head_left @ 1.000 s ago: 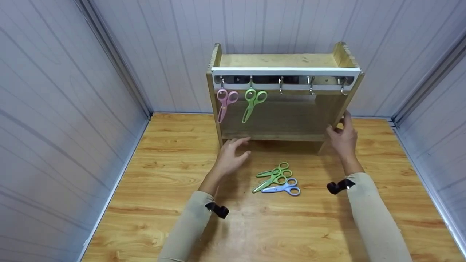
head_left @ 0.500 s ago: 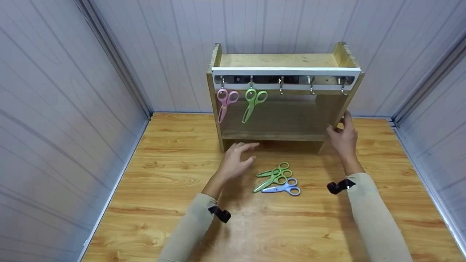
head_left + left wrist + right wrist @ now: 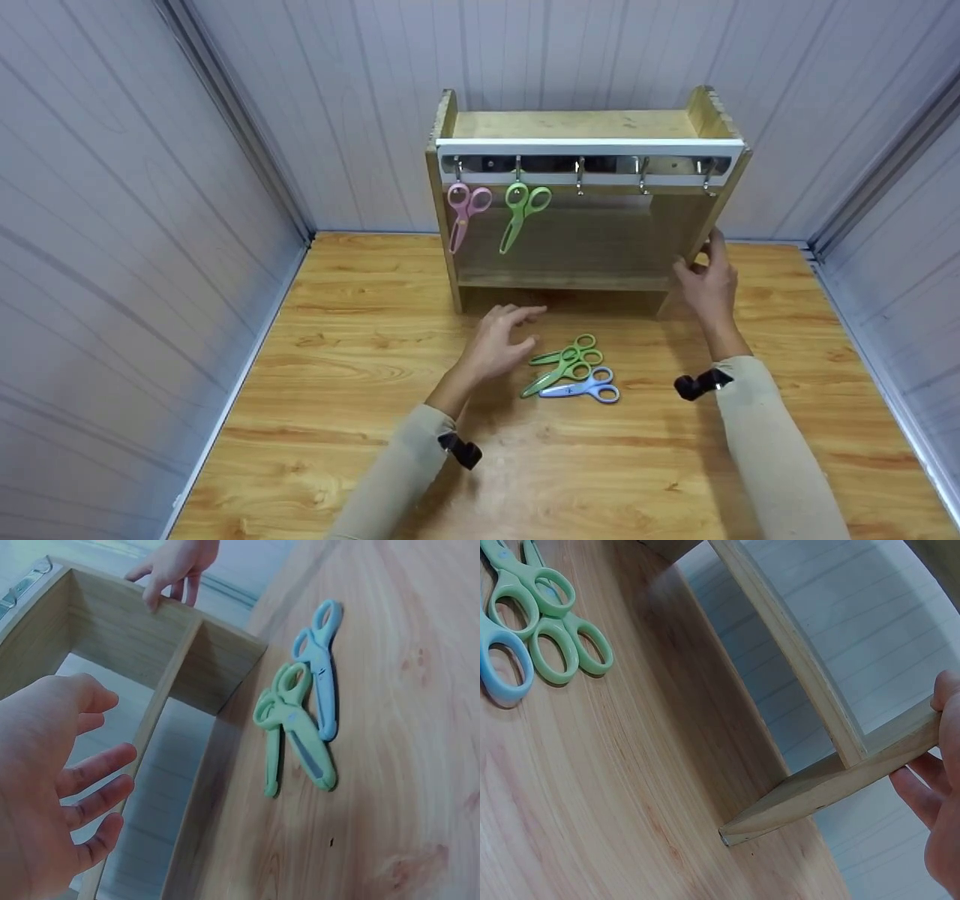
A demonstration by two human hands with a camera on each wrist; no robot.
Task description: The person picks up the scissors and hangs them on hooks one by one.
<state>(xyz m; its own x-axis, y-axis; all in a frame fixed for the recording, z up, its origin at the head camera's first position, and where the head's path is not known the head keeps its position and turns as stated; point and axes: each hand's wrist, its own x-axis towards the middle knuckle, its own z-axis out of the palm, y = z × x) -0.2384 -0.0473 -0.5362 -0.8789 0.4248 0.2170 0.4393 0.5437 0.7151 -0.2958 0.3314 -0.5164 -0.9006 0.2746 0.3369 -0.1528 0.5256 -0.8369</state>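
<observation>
Above the floor and just left of a small pile of scissors, my left hand (image 3: pixel 495 346) holds nothing, its fingers reaching right. The pile has two green pairs of scissors (image 3: pixel 553 380) that overlap and a blue pair of scissors (image 3: pixel 574 390) at the front. My right hand (image 3: pixel 709 294) grips the right side panel of the wooden rack (image 3: pixel 562 282), thumb on the front edge and fingers behind, as the right wrist view also shows. A pink pair of scissors (image 3: pixel 462 217) and a green pair of scissors (image 3: pixel 514 225) hang on the rack's two leftmost hooks.
A white rail (image 3: pixel 600 142) with several metal hooks (image 3: pixel 578 180) runs along the rack's upper front; the hooks right of the hanging scissors are bare. Pale panelled walls (image 3: pixel 360 150) enclose the wood-patterned surface (image 3: pixel 337 390) at the back and sides.
My left hand has moved from the rack's lower left edge towards the viewer and right, to the pile of scissors. The right hand and the rack stay where they were.
</observation>
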